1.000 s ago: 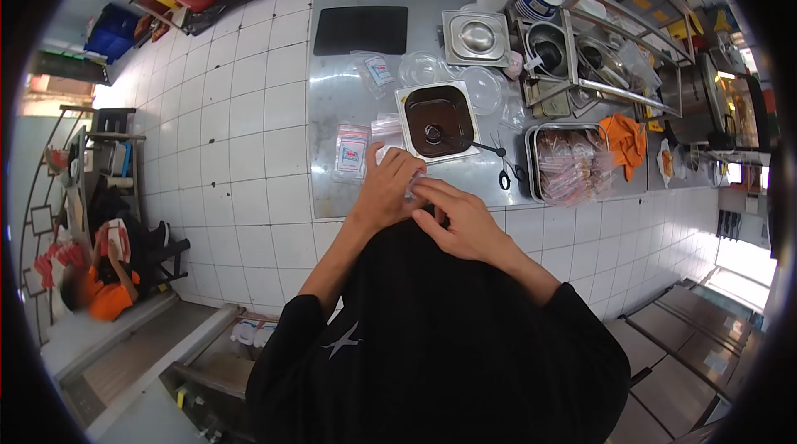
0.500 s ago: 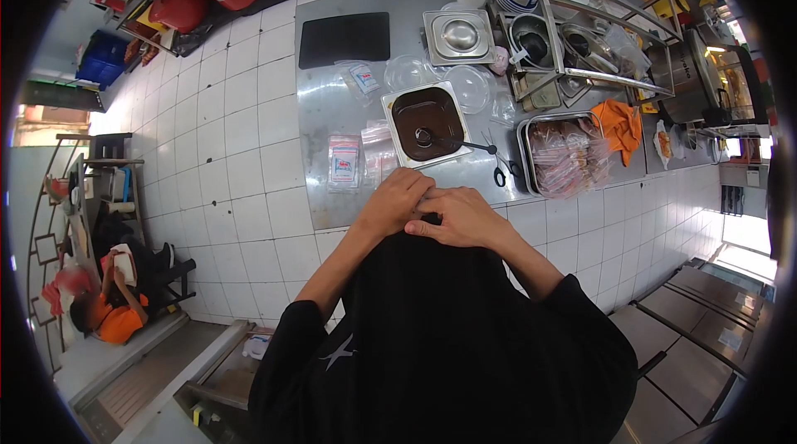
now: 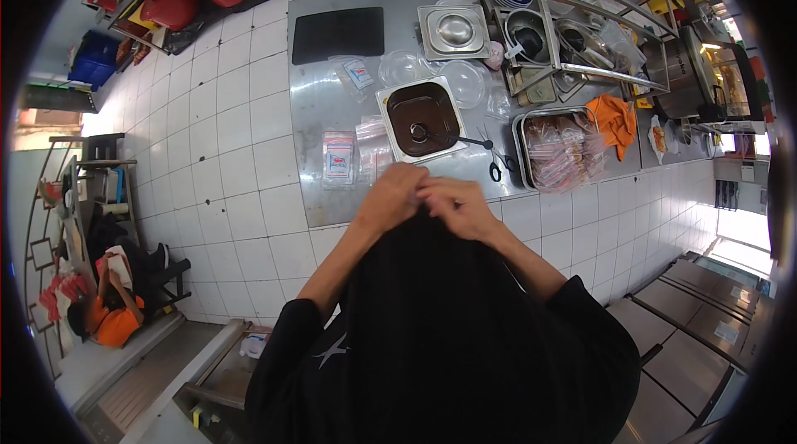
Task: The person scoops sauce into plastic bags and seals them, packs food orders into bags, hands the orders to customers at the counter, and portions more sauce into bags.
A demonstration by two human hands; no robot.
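Observation:
My left hand (image 3: pixel 392 197) and my right hand (image 3: pixel 462 207) meet at chest height, just in front of the steel table's near edge. Both have curled fingers pressed together; whatever lies between them is hidden. Beyond them stands a steel pan of dark brown sauce (image 3: pixel 400 116), with a black-handled ladle (image 3: pixel 476 142) resting in it. Left of the pan lie clear plastic bags (image 3: pixel 371 145) and a printed bag pack (image 3: pixel 339 160). Black-handled scissors (image 3: pixel 496 170) are right of the pan, beside a tray heaped with filled bags (image 3: pixel 558 153).
Steel table (image 3: pixel 320 95) holds a black board (image 3: pixel 338 35), a lidded steel container (image 3: pixel 454 31), clear round lids (image 3: pixel 462 83) and an orange cloth (image 3: pixel 613 122). A metal rack (image 3: pixel 544 16) stands at the right. A person in orange (image 3: pixel 119 323) sits far left.
Both hands have drawn closer together, and the clear plastic seen between them a second ago is now hidden. The view has shifted, so the table items appear further left.

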